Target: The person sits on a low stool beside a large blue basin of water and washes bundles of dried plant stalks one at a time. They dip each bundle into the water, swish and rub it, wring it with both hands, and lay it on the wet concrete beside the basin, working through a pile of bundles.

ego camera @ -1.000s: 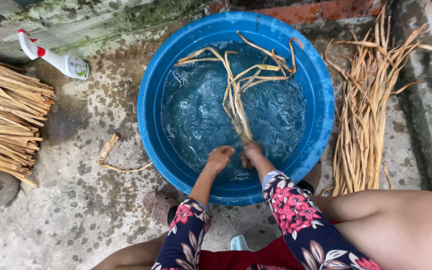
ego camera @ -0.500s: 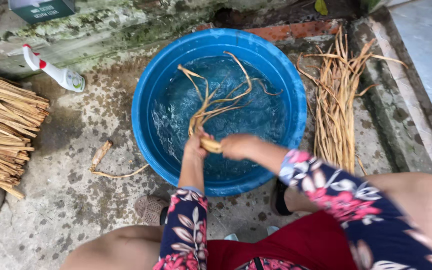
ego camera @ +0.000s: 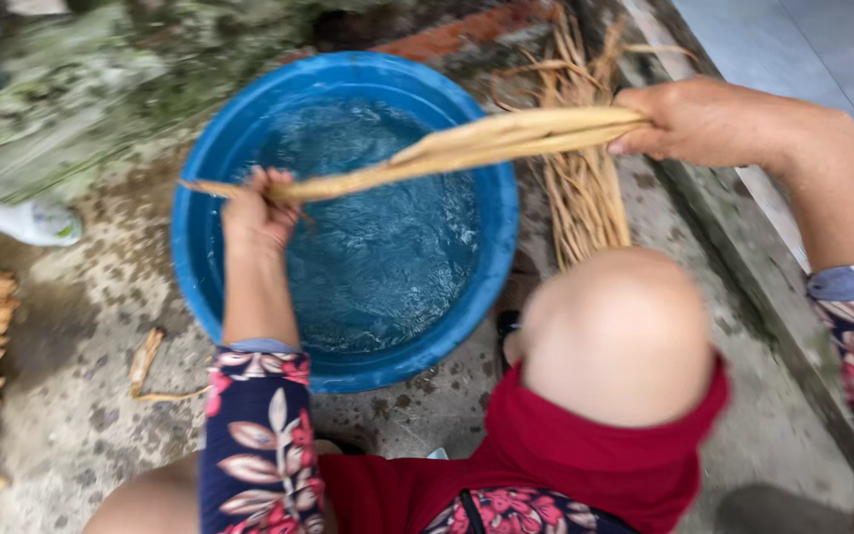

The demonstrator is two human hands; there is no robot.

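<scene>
I am gripping the wet strips (ego camera: 467,148) with both hands, left (ego camera: 254,213) and right (ego camera: 709,124), stretched above the basin (ego camera: 491,287). Pulling too hard is risking snapping them or slipping my grip.

Light: soft, even daylight, bright, with no hard shadows.
Glare: pale sheen on the rippled water in the blue basin (ego camera: 348,74).
Blur: motion smear across the whole view, strongest on the right hand (ego camera: 709,121) and the top-left corner.
Sharpness: nothing crisp; the concrete floor (ego camera: 81,396) looks soft.
</scene>
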